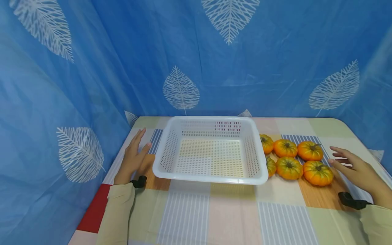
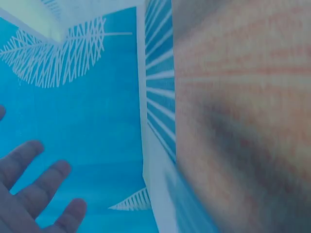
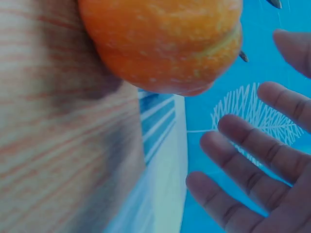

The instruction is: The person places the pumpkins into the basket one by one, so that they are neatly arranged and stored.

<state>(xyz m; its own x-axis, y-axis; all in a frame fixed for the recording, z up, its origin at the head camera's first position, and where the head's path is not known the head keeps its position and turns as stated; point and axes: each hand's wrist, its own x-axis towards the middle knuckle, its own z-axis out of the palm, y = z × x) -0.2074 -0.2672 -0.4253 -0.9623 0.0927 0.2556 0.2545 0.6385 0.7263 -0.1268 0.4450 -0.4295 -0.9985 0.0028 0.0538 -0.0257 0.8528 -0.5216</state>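
A white plastic basket (image 1: 211, 179) with slotted walls stands on the table, nothing inside it. Several small orange pumpkins (image 1: 289, 168) sit in two rows just right of it; the basket's rim partly hides the leftmost ones. My left hand (image 1: 132, 159) is held left of the basket, apart from it, fingers extended and holding nothing. To the right of the pumpkins, my right hand (image 1: 355, 168) hovers with fingers spread and loosely bent. It is nearest to the front right pumpkin (image 1: 318, 173), which also looms large in the right wrist view, a gap between it and the fingers.
A patchwork-patterned cloth (image 1: 190, 217) covers the table. Blue curtain (image 1: 214, 78) with white leaf prints hangs behind the table and along its left and right sides. Dark wrist straps (image 1: 353, 201) show on both arms.
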